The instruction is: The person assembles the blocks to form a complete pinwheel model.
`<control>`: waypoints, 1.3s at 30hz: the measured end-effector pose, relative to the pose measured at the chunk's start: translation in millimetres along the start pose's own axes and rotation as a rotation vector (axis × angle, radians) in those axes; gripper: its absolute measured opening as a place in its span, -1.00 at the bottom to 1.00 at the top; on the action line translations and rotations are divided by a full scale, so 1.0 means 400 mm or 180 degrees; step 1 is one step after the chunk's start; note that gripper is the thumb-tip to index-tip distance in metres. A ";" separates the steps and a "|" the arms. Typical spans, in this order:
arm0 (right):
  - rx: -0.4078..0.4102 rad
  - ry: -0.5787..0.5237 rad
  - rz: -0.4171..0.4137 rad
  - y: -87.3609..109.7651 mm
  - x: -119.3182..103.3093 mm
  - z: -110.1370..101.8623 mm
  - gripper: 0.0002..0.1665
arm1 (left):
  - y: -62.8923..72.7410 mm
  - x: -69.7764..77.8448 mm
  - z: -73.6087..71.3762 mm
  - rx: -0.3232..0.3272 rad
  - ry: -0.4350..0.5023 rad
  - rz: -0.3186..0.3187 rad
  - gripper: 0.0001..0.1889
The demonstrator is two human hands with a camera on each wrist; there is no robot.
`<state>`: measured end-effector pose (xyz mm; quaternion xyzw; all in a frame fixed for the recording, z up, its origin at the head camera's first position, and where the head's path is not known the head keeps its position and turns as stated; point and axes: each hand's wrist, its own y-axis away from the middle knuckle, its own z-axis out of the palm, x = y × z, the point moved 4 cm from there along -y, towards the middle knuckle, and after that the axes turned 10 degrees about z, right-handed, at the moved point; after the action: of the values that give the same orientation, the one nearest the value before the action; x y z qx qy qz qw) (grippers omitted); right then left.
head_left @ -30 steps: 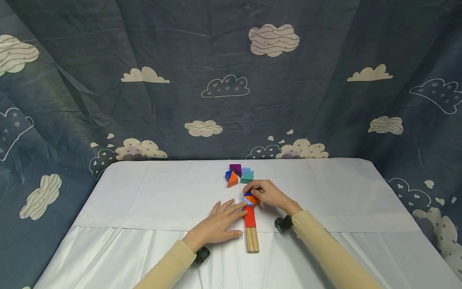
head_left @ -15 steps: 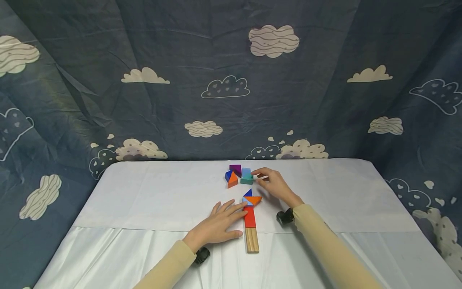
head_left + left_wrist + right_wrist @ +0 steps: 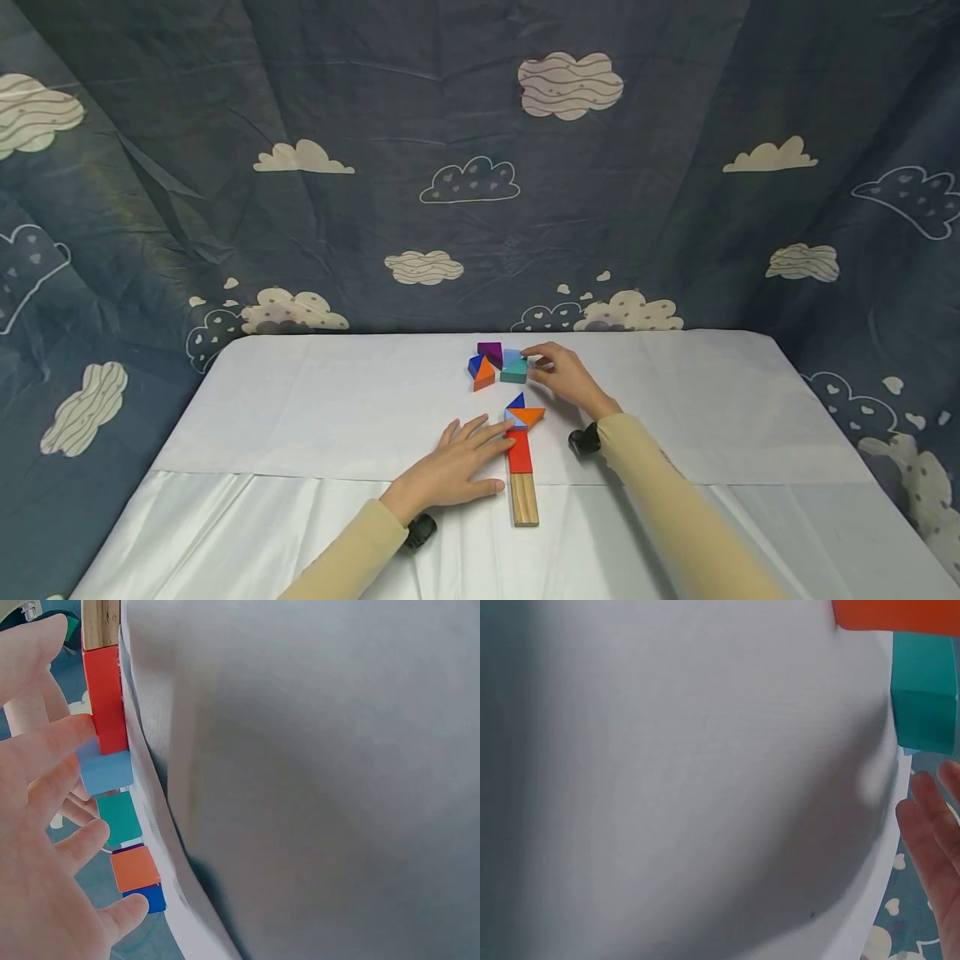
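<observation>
Well, nearest on the white-covered worktop [image 3: 300, 417] lies a plain wooden block [image 3: 524, 500], its far end meeting a red block [image 3: 519, 454]. To the left of these, the left hand [image 3: 450, 468] lies with its fingers spread, the foremost tips at the near-left edges of the red block and a light blue piece [image 3: 517, 426] just beyond it. An orange triangle [image 3: 531, 413] sits against that piece, pointing right, with a dark blue triangle [image 3: 517, 402] at the far side. Farther out, the right hand [image 3: 566, 379] reaches in from the right, thumb and index parted beside a teal block [image 3: 513, 374]; they pinch nothing, though whether they touch it I cannot tell. A pale blue block [image 3: 512, 356] stands behind the teal one; left of them cluster orange [image 3: 483, 377], blue [image 3: 475, 365] and purple blocks [image 3: 490, 350], before a cloud-patterned backdrop [image 3: 420, 100].
</observation>
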<state>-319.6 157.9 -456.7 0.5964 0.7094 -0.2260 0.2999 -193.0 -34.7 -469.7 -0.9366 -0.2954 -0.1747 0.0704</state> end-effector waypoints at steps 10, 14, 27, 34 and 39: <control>-0.0092 0.0087 0.0033 -0.017 0.002 0.012 -0.58 | -0.002 0.005 -0.007 -0.0015 -0.0008 0.0007 -0.38; -0.0102 0.0049 -0.0016 -0.016 0.000 0.013 -0.60 | -0.002 0.005 -0.006 -0.0006 0.0003 0.0016 -0.38; -0.0350 -0.0074 -0.0180 0.015 -0.007 0.015 -0.63 | -0.001 0.004 -0.001 -0.0032 0.0037 0.0001 -0.38; -0.0440 -0.0016 -0.0226 0.025 -0.017 0.023 -0.64 | -0.001 0.002 -0.001 -0.0034 0.0027 0.0006 -0.38; -0.0495 0.0001 -0.0263 0.026 -0.022 0.028 -0.64 | -0.002 0.003 -0.002 -0.0035 0.0011 -0.0002 -0.38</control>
<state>-306.6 146.1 -458.0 0.5416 0.7489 -0.1824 0.3355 -192.9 -33.9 -468.5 -0.9366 -0.2946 -0.1779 0.0656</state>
